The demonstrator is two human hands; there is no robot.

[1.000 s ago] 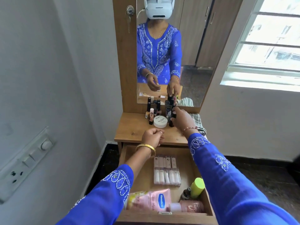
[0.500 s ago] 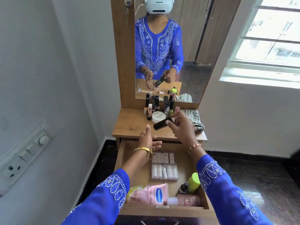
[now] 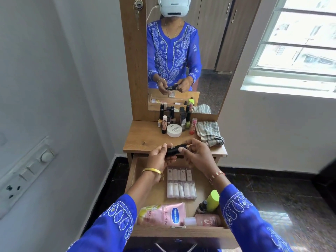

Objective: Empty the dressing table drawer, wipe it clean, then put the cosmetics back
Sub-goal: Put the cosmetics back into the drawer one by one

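Both hands hold a black cosmetic tube (image 3: 176,150) crosswise above the back of the open wooden drawer (image 3: 132,171). My left hand (image 3: 160,157) grips its left end, my right hand (image 3: 196,155) pinches its right end. In the drawer lie a clear pack of small white tubes (image 3: 181,184), a pink Vaseline tube (image 3: 163,214), a pink bottle (image 3: 207,220), a lime-green bottle (image 3: 213,198) and a small dark dropper bottle (image 3: 202,206). On the dressing table top (image 3: 143,139) stand several lipsticks and bottles (image 3: 174,119) and a white round jar (image 3: 174,130).
A striped folded cloth (image 3: 210,133) lies at the right of the table top. The mirror (image 3: 181,51) rises behind the cosmetics. A white wall with a switch panel (image 3: 25,171) is close on the left. A window (image 3: 298,39) and dark floor (image 3: 272,193) are on the right.
My right hand took the black tube from the group on the table top and brought it toward me. My left hand rose and took hold of its other end.
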